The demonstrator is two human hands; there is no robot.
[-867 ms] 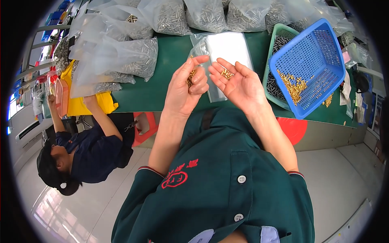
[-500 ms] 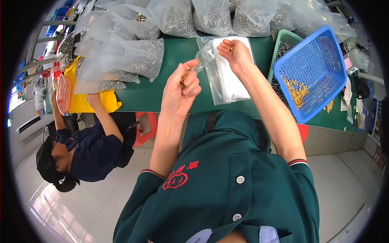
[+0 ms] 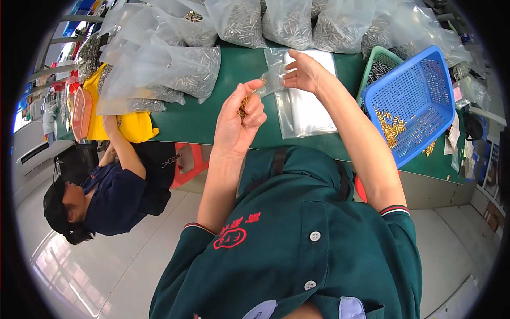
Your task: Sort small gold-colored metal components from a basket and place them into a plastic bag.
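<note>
Seen from above at a green-topped work table [image 3: 212, 119]: left hand [image 3: 238, 119] raised and cupped, fingers curled around a small heap of gold-coloured metal parts [image 3: 244, 106], thumb pressed in against them. Right hand [image 3: 303, 73] stretched further over the table, fingertips pinching the upper edge of a small clear plastic bag [image 3: 273, 80], held just beside the left hand's fingertips. Directly beneath, a stack of flat clear plastic bags [image 3: 308, 109] lying on the table top. To the right, a tilted blue plastic mesh basket [image 3: 411, 101] with more loose gold-coloured parts [image 3: 390, 127] gathered in its lower corner, resting against a green plastic basket [image 3: 374, 66] behind it. Along the far edge of the table, a row of bulging clear bags of silver-coloured metal pieces [image 3: 249, 21], with more such bags [image 3: 175, 74] piled at the left. Beside that pile, a yellow bag [image 3: 127, 125] and an orange translucent plastic box [image 3: 81, 112]. Below the table's left end, a co-worker in a dark blue top [image 3: 114, 199] seated, one arm reaching up toward the yellow bag. In the foreground, wearer's dark green buttoned shirt [image 3: 297, 250] with red embroidery.
</note>
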